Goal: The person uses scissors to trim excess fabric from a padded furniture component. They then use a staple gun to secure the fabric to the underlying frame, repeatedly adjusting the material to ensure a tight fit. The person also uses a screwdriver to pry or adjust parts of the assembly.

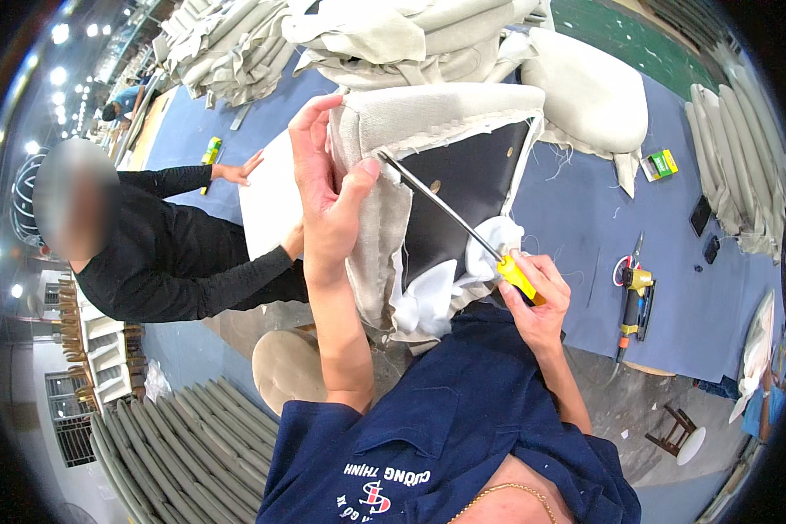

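Observation:
My left hand (pixel 330 210) is wrapped round the left corner of a beige upholstered seat cushion (pixel 441 106), its thumb on the fabric's edge. The cushion's black underside (pixel 467 179) faces me, bordered by frayed fabric. White padding (pixel 430 297) bulges out at the near edge. In my right hand (pixel 543 301) is a screwdriver (pixel 450 212), held by its yellow handle. Its long metal shaft slants across the underside to the far left, and the tip meets the fabric edge beside my left thumb.
A co-worker in black sleeves (pixel 196 279) stands at the left, with a hand (pixel 240 169) over the blue table (pixel 576 231). Cushion covers (pixel 367 44) are piled at the back. On the right lie an air stapler (pixel 633 301), a small green-yellow box (pixel 659 165) and a phone (pixel 700 215).

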Demonstrator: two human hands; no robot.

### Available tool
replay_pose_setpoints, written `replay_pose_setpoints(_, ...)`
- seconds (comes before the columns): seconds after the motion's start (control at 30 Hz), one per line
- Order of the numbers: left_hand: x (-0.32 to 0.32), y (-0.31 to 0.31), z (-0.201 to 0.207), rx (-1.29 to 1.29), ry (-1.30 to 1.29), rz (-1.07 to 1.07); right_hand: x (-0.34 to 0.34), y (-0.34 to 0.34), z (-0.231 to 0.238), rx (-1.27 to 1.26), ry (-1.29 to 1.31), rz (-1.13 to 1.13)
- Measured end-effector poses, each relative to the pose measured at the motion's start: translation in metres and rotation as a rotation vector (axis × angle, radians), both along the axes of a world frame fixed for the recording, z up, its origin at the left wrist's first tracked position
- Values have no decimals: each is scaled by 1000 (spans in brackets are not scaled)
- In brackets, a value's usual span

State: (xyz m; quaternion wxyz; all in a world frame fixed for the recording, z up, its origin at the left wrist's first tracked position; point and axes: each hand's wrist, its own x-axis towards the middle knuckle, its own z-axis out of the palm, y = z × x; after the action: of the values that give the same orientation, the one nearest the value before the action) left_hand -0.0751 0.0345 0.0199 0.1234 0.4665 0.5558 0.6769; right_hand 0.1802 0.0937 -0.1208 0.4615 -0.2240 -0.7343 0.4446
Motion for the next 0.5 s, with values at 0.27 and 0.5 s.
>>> replay_pose_setpoints(0.27,6,1,0,50,-18,-10,6,-5,8,-99,-16,57)
replay_pose_setpoints(0.5,11,2,-1,-33,95,43,21,-16,38,-272,-158,115)
